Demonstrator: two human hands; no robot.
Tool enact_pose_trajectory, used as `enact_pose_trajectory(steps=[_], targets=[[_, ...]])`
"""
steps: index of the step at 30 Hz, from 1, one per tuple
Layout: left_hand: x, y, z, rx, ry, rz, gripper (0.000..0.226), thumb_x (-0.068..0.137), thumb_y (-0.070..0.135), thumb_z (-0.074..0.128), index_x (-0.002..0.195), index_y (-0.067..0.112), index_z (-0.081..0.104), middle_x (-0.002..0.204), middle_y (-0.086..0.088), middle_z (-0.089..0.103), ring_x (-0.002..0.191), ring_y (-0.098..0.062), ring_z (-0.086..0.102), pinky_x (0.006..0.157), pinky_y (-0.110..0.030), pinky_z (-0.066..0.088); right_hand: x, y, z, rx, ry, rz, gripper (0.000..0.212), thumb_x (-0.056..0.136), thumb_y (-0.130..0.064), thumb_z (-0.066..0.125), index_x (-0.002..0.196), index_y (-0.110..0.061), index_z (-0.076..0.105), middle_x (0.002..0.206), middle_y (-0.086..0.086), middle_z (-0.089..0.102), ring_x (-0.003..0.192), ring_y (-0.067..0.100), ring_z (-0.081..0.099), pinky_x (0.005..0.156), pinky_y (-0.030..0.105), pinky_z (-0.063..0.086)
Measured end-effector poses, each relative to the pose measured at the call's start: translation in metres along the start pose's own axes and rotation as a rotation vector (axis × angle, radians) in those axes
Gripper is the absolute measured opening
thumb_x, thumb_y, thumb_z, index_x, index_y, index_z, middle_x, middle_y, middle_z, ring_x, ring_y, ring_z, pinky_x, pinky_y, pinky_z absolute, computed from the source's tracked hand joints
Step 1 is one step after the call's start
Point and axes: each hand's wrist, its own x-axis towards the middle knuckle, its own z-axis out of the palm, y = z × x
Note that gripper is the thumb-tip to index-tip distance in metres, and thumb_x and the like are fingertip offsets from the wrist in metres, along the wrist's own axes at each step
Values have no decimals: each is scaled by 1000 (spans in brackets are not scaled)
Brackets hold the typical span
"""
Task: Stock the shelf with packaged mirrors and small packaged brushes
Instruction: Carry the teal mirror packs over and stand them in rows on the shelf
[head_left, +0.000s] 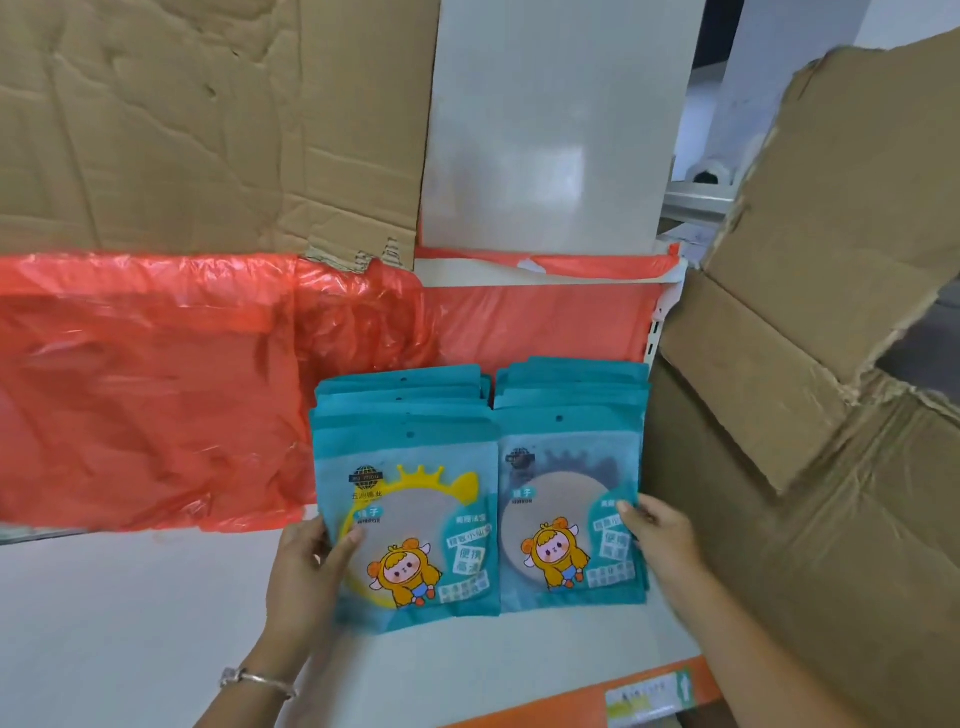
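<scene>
Two rows of teal packaged mirrors stand side by side on the white shelf (130, 613), leaning back. The left row (410, 499) shows a yellow crown-framed mirror in front, the right row (569, 499) a dark-framed one. My left hand (306, 571) grips the left edge of the left row's front packs, thumb on the face. At the right edge of the right row, my right hand (660, 535) holds the packs with thumb in front. No packaged brushes are in view.
Red plastic sheeting (156, 384) covers the shelf back on the left. Flattened cardboard (182, 119) leans above it. A large open cardboard box (810, 338) stands tight against the right row. The shelf's orange front edge carries a price label (644, 696).
</scene>
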Motion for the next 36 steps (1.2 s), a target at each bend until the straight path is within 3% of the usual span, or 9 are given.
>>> enact_pose_trajectory(steps=[4,10,17,24,27,29,31,33,36], targets=[[-5,1,4,-27,84,-43,19,83,32,69,97,25,58,93,-1,60,80,-23,58,68,-46,53,1,6,-8,57,80,11,13,93,-16,58,105,-13,59,93,5,66,81,21,66,67,36,56],[-5,0,4,7,108,-53,29,83,31,68,104,17,56,103,-7,58,84,-24,58,71,-45,53,1,13,-12,134,138,30,19,94,-14,55,112,-12,59,94,4,63,81,20,65,63,32,54],[-11,6,9,425,272,79,34,90,23,60,123,14,60,121,-15,56,108,-38,54,86,-50,41,-2,9,-7,183,171,7,14,94,-14,55,107,-17,60,96,4,65,81,21,66,68,34,55],[-6,11,7,327,238,-23,50,96,28,49,143,18,39,132,-15,48,119,-36,45,95,-51,36,-2,13,0,89,167,48,21,92,-24,60,110,-15,59,96,5,68,82,23,69,72,39,58],[-8,17,3,261,260,-73,49,96,27,48,143,15,39,135,-18,46,122,-38,42,99,-52,34,-2,18,0,-88,88,26,40,84,-33,68,118,-15,57,111,7,62,91,24,67,81,48,57],[-24,25,6,131,286,0,42,93,24,50,134,13,49,126,-17,49,116,-35,46,99,-52,38,-5,24,-3,-307,57,25,67,74,-44,75,131,-23,46,132,7,44,109,27,57,92,48,52],[-58,39,17,-17,85,134,26,90,20,49,114,25,58,113,-3,54,107,-24,52,92,-35,45,-9,33,-5,-540,-21,51,106,63,-53,80,147,-30,20,147,7,25,131,32,36,109,50,36],[-93,55,35,25,-327,221,31,91,15,51,104,43,53,113,17,51,111,-7,51,90,-10,38,-11,39,-3,-676,-63,47,130,57,-56,82,149,-29,-5,153,8,11,141,32,19,114,48,21],[-107,50,83,174,-561,270,43,94,25,47,136,33,41,135,19,37,130,0,33,106,-10,22,-9,49,7,-735,1,1,141,51,-59,83,146,-29,-16,156,5,9,142,29,20,113,52,24]])
